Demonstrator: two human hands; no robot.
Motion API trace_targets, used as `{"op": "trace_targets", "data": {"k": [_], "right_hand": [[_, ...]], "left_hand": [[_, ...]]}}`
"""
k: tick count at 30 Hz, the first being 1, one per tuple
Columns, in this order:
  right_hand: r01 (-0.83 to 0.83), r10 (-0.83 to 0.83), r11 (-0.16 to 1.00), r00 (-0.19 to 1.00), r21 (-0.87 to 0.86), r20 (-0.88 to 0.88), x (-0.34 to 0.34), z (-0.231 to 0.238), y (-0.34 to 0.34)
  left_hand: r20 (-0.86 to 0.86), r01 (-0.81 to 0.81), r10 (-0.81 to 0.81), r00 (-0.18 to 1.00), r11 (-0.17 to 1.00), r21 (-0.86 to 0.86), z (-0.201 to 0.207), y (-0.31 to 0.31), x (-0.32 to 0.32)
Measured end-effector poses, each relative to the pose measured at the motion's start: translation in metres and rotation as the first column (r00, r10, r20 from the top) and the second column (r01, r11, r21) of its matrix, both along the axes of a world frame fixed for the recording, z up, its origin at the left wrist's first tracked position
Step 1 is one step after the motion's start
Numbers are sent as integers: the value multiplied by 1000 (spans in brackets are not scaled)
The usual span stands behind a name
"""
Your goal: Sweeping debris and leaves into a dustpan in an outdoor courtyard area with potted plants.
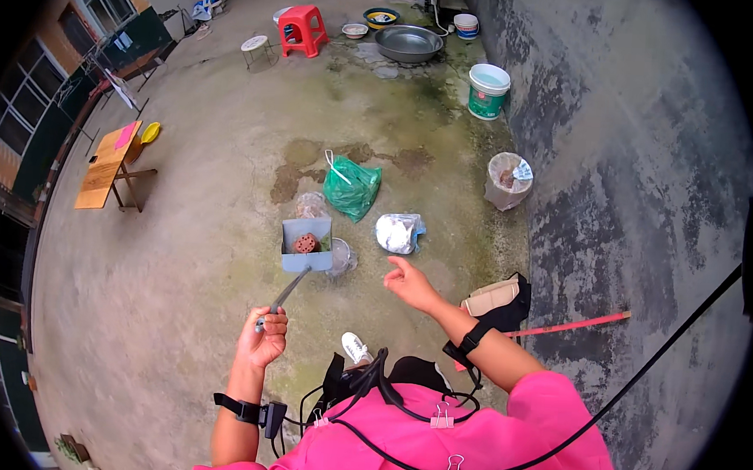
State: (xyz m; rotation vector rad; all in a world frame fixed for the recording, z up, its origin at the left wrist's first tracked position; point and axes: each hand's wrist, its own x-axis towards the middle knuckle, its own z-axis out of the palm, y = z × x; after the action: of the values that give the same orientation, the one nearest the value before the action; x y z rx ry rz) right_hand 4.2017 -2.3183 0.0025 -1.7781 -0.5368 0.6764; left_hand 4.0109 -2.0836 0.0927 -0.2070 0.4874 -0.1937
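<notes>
My left hand (266, 336) is closed around the grey handle of a long-handled dustpan (305, 263). The blue-grey pan rests low at the handle's far end, with a round reddish-brown block with holes (305, 243) inside it, like a spent coal briquette. To the right, my right hand (411, 286) hovers with its index finger stretched out and nothing visible in it. Just beyond that hand lies a white bundle in clear and blue plastic (399, 234). A green plastic bag (352, 188) with a white tie stands behind the pan. Clear plastic bags (342, 257) flank the pan.
A lined waste bin (509, 182) and a green-and-white bucket (488, 93) stand along the grey wall at right. Beside my right arm are a tan-and-black item (499, 301) and a red strip (572, 324). Farther off are a metal basin (409, 44), red stool (303, 30) and wooden table (108, 166).
</notes>
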Motion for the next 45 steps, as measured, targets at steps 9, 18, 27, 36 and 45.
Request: {"op": "trace_targets", "data": {"k": [9,18,27,36,45], "right_hand": [[21,-32,999,912,33,409,18,43,194],[488,-646,644,760,589,77,151,43,265],[691,-603,534,715,488,-353,285,19,184],[613,-670,616,738,494,-80,316,21,182],[689,-737,584,671,429,-76,319,2,197]], "left_hand": [[50,229,-242,969,955,188,50,49,117],[118,301,-625,771,522,798,84,87,237],[-702,702,-8,712,20,712,-103,265,222],[-834,706,98,543,-590,391,-305,323,229],[-830,721,53,555,-529,448,-444,306,346]]}}
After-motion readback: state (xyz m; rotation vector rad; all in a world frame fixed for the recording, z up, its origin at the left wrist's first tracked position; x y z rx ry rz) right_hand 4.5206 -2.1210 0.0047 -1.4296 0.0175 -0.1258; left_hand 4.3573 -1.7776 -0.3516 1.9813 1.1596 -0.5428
